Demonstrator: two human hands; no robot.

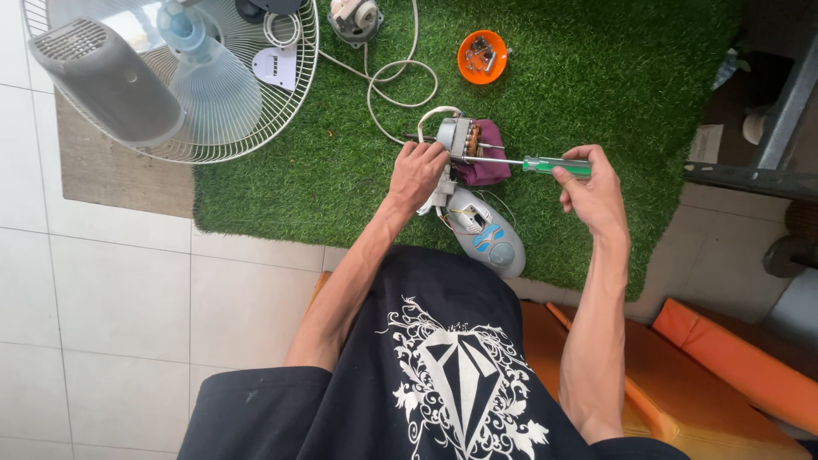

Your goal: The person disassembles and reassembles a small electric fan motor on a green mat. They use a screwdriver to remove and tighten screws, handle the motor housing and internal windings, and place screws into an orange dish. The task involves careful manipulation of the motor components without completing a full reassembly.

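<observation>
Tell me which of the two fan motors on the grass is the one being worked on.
The motor under the left hand, resting on the purple cloth, with the right hand's screwdriver at it. The other motor lies untouched by the fan guard.

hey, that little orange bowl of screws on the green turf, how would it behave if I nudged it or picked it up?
The orange bowl looks like thin plastic, so it is probably light and would slide or tip easily on the springy artificial grass. The loose metal screws inside would likely rattle, shift and spill if it tilts. Lifting it level seems safer than pushing.
</observation>
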